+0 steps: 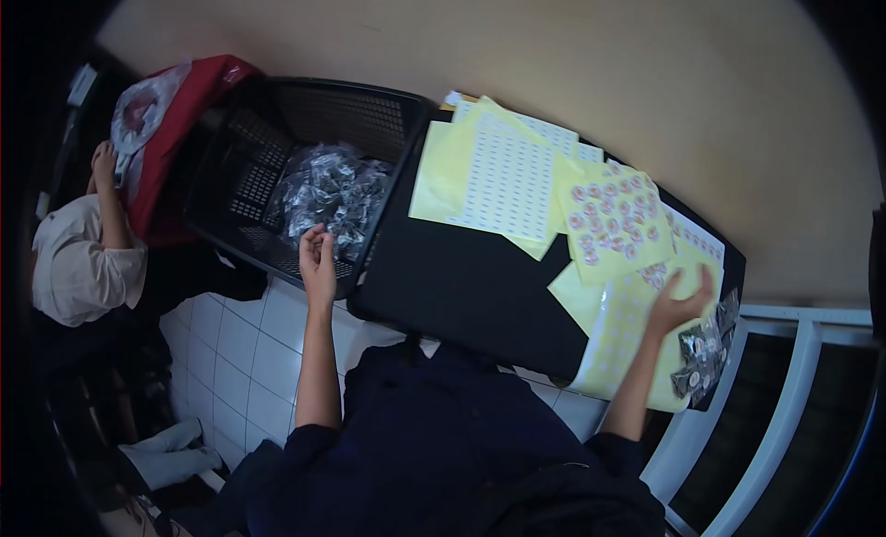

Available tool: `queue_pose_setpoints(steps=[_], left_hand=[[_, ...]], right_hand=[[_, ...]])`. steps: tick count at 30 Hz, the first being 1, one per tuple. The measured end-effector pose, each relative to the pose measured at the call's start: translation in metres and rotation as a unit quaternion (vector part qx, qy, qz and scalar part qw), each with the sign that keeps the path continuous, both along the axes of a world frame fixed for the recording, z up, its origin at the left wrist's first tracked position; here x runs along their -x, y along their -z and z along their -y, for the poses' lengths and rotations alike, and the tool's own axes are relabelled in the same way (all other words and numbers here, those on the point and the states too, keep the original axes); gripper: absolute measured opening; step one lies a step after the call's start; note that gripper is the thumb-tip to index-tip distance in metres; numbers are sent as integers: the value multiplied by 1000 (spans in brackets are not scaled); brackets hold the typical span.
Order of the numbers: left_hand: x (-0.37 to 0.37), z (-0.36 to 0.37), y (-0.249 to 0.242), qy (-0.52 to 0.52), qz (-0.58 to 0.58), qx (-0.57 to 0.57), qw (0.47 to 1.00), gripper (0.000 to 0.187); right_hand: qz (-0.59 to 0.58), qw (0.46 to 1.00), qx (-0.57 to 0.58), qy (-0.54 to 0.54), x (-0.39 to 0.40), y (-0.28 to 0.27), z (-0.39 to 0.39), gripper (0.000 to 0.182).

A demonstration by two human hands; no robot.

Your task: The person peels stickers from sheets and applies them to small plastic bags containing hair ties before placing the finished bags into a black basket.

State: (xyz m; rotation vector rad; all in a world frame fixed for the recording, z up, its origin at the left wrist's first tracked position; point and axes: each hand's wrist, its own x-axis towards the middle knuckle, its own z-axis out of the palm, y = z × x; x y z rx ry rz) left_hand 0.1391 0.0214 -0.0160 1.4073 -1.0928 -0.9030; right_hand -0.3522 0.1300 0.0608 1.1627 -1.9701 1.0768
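The left hand is at the near rim of the black crate, its fingers curled close to the clear packets inside; whether thumb and fingertips meet, one cannot tell. The right hand, blurred, has thumb and fingers apart above the sheets toward the counter's right edge, beside the sheet of round stickers and the filled packets at that edge. The film looks slippery and tangled, so a light pinch on one corner should separate a single packet best. The right fingers would do well to stay off the loose, overlapping sheets, which could slide, and to keep the edge packets from being nudged off.
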Motion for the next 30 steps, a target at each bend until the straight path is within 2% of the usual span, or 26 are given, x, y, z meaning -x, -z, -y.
queue_pose_setpoints(steps=[2,3,4,5,6,8,10,11,13,14,16,17,18,20,21,22,24,25,26,28,29,30], left_hand=[[-32,21,27,-16,-4,-20,1000,25],[-48,33,43,-4,41,-85,995,27],[-65,47,63,9,86,-150,985,29],[-86,62,109,26,129,-155,979,30],[-104,75,144,44,172,-160,971,32],[-107,95,151,120,215,-289,925,42],[-118,115,191,186,303,-397,846,51],[-119,123,196,187,299,-400,846,51],[-112,130,206,152,321,-485,799,61],[-111,132,209,154,318,-488,798,61],[-109,128,216,171,429,-445,768,66],[-110,130,212,169,359,-484,780,74],[-115,126,238,173,356,-486,779,74],[-130,108,344,80,183,-486,851,77],[-135,101,386,109,184,-478,852,81],[-130,100,372,114,183,-480,850,81],[-110,103,312,63,127,-528,837,84],[-105,106,302,79,93,-529,840,68],[-102,106,307,83,94,-531,838,68],[-97,104,328,52,-79,-520,849,43],[-92,107,315,52,-79,-519,850,43],[-85,111,287,-13,-146,-526,838,31]], right_hand=[[24,993,-53,-105,-92,10,21,34],[85,982,-38,-163,-146,10,33,33],[136,954,-70,-258,-184,21,40,20],[64,932,-100,-343,-222,10,49,21],[76,903,-132,-401,-258,10,52,24],[104,821,-186,-530,-313,9,59,24],[112,764,-212,-599,-350,10,72,24],[131,740,-227,-620,-364,13,80,21],[131,732,-247,-621,-380,16,95,20],[130,726,-261,-623,-388,17,104,19],[138,730,-277,-610,-396,20,116,19],[144,744,-281,-589,-398,22,121,19],[151,758,-287,-566,-399,24,125,19],[152,772,-300,-539,-398,25,131,19],[155,782,-311,-517,-397,29,131,19],[160,792,-321,-493,-396,31,130,18],[162,797,-329,-480,-397,30,133,18],[165,801,-330,-472,-399,30,133,18],[168,804,-331,-464,-400,29,133,18],[175,810,-329,-454,-402,29,134,18],[179,814,-323,-449,-402,28,136,17],[179,814,-321,-450,-403,28,137,17]])
